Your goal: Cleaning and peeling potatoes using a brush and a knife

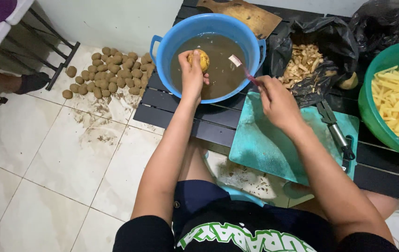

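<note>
Left hand (191,70) grips a yellowish potato (201,59) over the blue tub (162,56) of muddy water. Right hand (276,100) is closed around a pink toothbrush (243,69), bristles near the potato.

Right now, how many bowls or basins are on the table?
2. A blue basin of muddy water sits under the left hand; a green bowl of cut potato sticks stands at the right edge, partly out of view.

Left hand (191,74) holding potato (201,59) over blue basin (162,56), right hand (278,103) holding toothbrush (242,67)
</note>
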